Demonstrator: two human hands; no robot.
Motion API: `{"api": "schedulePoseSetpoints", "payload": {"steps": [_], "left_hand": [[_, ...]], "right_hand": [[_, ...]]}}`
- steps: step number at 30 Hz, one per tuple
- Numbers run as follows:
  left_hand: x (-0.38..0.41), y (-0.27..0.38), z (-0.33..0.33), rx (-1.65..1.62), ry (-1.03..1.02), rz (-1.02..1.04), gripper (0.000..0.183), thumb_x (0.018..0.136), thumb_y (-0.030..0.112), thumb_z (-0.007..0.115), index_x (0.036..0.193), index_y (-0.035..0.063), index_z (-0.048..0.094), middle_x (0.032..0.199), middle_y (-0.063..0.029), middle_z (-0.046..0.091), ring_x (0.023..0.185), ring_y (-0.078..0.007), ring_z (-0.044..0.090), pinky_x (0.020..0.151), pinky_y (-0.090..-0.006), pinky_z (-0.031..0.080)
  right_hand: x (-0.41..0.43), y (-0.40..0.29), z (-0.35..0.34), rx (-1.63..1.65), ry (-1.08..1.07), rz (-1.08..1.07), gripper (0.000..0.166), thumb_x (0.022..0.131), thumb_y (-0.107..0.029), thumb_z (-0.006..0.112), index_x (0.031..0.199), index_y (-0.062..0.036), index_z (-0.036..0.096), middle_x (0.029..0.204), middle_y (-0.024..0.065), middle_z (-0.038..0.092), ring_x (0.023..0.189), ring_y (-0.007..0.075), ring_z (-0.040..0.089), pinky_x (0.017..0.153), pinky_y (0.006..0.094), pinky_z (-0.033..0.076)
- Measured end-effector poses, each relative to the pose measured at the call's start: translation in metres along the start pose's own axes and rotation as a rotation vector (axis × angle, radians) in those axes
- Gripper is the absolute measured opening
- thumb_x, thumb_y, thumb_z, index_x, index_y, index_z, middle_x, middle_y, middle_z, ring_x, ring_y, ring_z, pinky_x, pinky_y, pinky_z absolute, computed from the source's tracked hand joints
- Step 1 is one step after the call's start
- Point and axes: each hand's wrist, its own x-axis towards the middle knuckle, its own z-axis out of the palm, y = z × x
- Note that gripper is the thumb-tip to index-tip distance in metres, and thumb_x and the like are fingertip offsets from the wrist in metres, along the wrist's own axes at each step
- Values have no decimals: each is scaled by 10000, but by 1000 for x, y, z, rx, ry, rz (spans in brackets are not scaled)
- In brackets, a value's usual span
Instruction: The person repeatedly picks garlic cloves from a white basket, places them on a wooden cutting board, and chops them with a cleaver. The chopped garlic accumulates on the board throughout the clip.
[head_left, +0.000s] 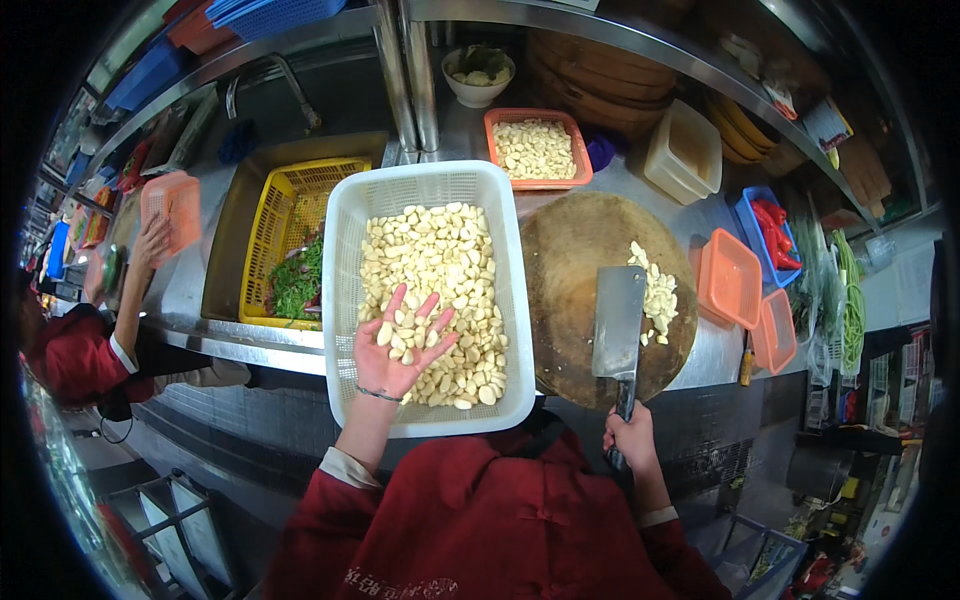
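Observation:
Palm up over a white plastic basket (523, 322), my left hand (390, 352) has its fingers spread and bears several peeled garlic cloves (406, 339). More peeled garlic (435, 247) covers the basket's floor beneath it. My right hand (631, 435) grips the black handle of a cleaver (618, 322). The broad blade lies flat over a round wooden chopping block (562, 255), to the right of the basket. Cut or crushed garlic pieces (660, 300) sit on the block, just right of the blade.
Behind the block stands an orange basket (491, 146) of garlic. A yellow basket (281, 187) with leafy greens sits in the sink at left, where a co-worker's hand (154, 236) touches an orange container. Orange tubs (731, 277) and a blue basket (750, 247) of red peppers are at right.

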Motion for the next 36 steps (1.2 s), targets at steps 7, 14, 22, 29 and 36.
{"api": "schedulePoseSetpoints", "payload": {"steps": [7, 14, 22, 29, 36], "left_hand": [[3, -20, 14, -91, -121, 49, 563, 924, 399, 515, 1465, 267, 435, 1608, -119, 268, 1478, -478, 152, 1157, -715, 122], [16, -24, -18, 69, 209, 216, 334, 913, 332, 495, 1105, 102, 643, 1047, -158, 607, 877, -265, 564, 624, -335, 494], [21, -31, -4, 194, -9, -50, 215, 861, 275, 492, 828, 74, 561, 812, -93, 481, 659, -172, 438, 353, -202, 311], [35, -85, 57, 497, -93, -160, 171, 867, 236, 444, 825, 81, 501, 798, -93, 445, 595, -150, 398, 332, -186, 270], [80, -204, 48, 1081, 3, -362, 99, 870, 118, 503, 804, 59, 547, 713, -79, 515, 490, -111, 434, 330, -216, 243]], "right_hand": [[-7, -11, 12, -81, 37, -24, 80, 853, 35, 532, 897, -14, 487, 586, 62, 509, 427, 152, 528, 402, 323, 467], [-11, -10, 21, -176, 109, -3, 76, 844, 7, 545, 894, -26, 498, 591, 51, 523, 446, 148, 548, 395, 314, 462], [-1, 10, 24, -502, 212, -218, 146, 806, -112, 634, 890, 3, 604, 806, 248, 663, 838, 448, 660, 741, 461, 536], [18, 2, -47, -478, 90, -345, 118, 823, -112, 615, 869, -4, 615, 785, 234, 657, 815, 433, 662, 723, 468, 528], [39, -14, -104, -596, 21, -291, 198, 827, -151, 640, 928, 13, 597, 789, 233, 650, 796, 397, 658, 714, 448, 523]]}}
